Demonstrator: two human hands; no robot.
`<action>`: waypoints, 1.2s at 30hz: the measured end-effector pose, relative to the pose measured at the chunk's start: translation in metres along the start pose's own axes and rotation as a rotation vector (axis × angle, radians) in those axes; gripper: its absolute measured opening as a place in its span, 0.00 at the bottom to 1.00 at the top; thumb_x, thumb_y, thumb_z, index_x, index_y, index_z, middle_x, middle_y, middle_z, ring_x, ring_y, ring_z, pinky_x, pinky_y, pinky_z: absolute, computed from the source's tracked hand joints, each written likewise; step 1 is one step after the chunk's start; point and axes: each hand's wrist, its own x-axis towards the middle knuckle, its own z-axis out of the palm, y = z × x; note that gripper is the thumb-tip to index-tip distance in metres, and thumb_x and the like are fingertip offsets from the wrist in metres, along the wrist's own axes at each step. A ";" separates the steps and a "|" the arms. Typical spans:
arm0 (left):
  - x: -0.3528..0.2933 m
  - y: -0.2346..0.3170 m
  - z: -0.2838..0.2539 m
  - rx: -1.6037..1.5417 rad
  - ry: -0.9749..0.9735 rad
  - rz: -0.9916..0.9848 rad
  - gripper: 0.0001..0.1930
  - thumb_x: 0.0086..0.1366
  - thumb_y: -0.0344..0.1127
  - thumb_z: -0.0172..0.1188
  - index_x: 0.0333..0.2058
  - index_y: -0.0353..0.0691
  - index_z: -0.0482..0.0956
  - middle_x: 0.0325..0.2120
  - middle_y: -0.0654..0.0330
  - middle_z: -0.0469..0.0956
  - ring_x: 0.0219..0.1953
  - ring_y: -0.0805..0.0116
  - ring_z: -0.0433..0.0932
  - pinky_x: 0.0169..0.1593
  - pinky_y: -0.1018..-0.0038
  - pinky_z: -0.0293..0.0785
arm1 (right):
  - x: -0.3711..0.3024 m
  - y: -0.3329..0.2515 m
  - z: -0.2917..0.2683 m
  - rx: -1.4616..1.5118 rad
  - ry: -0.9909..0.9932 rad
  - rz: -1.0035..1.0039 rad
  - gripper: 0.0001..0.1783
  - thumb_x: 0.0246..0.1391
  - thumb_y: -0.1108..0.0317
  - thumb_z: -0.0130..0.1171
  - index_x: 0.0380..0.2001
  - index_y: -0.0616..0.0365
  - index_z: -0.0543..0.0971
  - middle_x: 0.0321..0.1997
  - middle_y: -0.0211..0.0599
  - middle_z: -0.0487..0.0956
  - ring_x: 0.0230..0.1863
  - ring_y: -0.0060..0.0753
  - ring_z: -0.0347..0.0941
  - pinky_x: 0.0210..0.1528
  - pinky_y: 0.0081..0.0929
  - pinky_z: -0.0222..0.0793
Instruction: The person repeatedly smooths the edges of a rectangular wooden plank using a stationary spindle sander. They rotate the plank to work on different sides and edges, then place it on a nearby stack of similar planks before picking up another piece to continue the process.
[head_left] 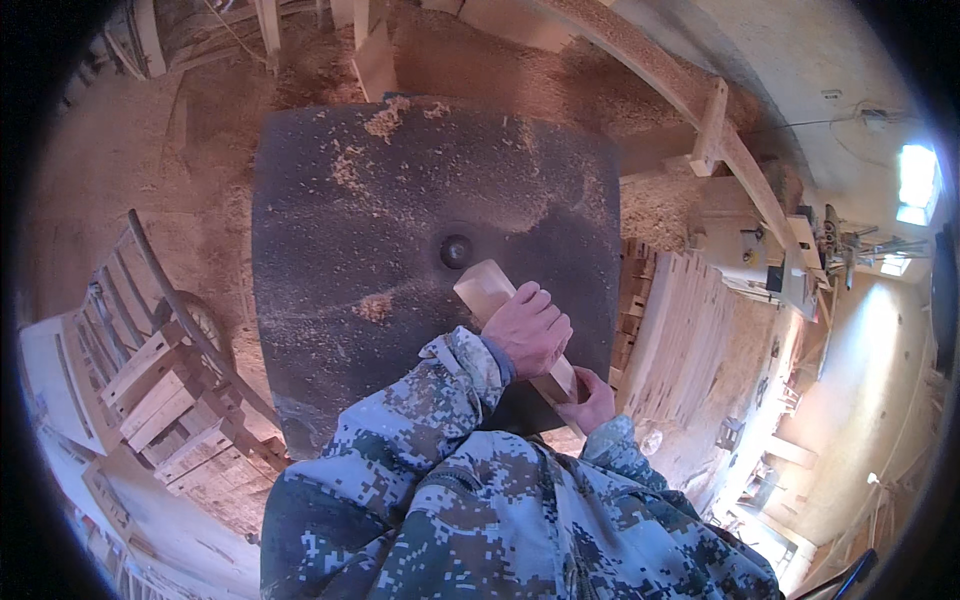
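A pale wooden block [486,290] is held slantwise over the dark metal machine table [340,250]. Its far end lies close beside the round spindle [456,251] that rises from the middle of the table; whether they touch I cannot tell. My left hand [532,332] wraps over the block's middle with the fingers curled round its far side. Closer to my body, my right hand [592,403] grips the near end, its fingers partly hidden. Sawdust and shavings [373,308] are scattered on the table top.
A cart with a curved rail [190,310] and stacked timber [190,420] stands at the left. On the right lies a pile of boards [675,335]. A long wooden beam [745,165] crosses the far right. Sawdust covers the floor [500,60] beyond the table.
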 end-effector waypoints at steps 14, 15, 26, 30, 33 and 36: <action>-0.050 0.038 -0.033 -0.244 -0.131 0.202 0.20 0.48 0.35 0.67 0.41 0.35 0.80 0.46 0.52 0.78 0.54 0.49 0.76 0.62 0.51 0.73 | 0.001 0.039 0.022 -0.426 0.518 -0.435 0.27 0.41 0.72 0.75 0.49 0.59 0.79 0.45 0.51 0.80 0.46 0.58 0.77 0.47 0.49 0.73; -0.050 0.039 -0.034 -0.234 -0.138 0.231 0.21 0.47 0.38 0.67 0.41 0.36 0.80 0.45 0.51 0.78 0.53 0.49 0.76 0.62 0.52 0.73 | -0.010 0.031 0.040 -0.294 0.412 -0.490 0.24 0.42 0.69 0.74 0.45 0.56 0.79 0.45 0.49 0.80 0.44 0.55 0.76 0.44 0.49 0.72; -0.046 0.054 -0.047 -0.262 0.009 0.209 0.23 0.44 0.34 0.68 0.43 0.34 0.82 0.47 0.50 0.80 0.53 0.49 0.78 0.60 0.52 0.77 | -0.027 0.016 0.017 -0.430 0.559 -0.606 0.31 0.44 0.75 0.69 0.55 0.57 0.76 0.49 0.47 0.80 0.51 0.59 0.77 0.56 0.50 0.69; -0.030 0.045 -0.023 -0.196 0.004 0.180 0.21 0.48 0.32 0.69 0.44 0.34 0.82 0.48 0.50 0.80 0.57 0.47 0.77 0.64 0.52 0.74 | -0.024 0.039 0.035 -0.460 0.707 -0.566 0.34 0.44 0.75 0.67 0.59 0.61 0.73 0.55 0.54 0.78 0.55 0.61 0.75 0.62 0.53 0.68; -0.028 0.039 -0.004 -0.155 -0.090 0.118 0.20 0.54 0.34 0.69 0.47 0.35 0.81 0.52 0.50 0.79 0.61 0.46 0.74 0.70 0.49 0.67 | -0.037 0.050 0.045 -0.469 0.653 -0.618 0.35 0.44 0.74 0.67 0.59 0.63 0.71 0.60 0.58 0.76 0.59 0.64 0.73 0.66 0.55 0.67; -0.030 0.028 0.007 -0.104 -0.145 0.080 0.19 0.60 0.38 0.67 0.49 0.36 0.82 0.55 0.49 0.79 0.64 0.46 0.72 0.73 0.48 0.62 | -0.050 0.057 0.045 -0.540 0.484 -0.621 0.38 0.42 0.71 0.70 0.59 0.63 0.70 0.58 0.57 0.78 0.57 0.65 0.75 0.64 0.53 0.70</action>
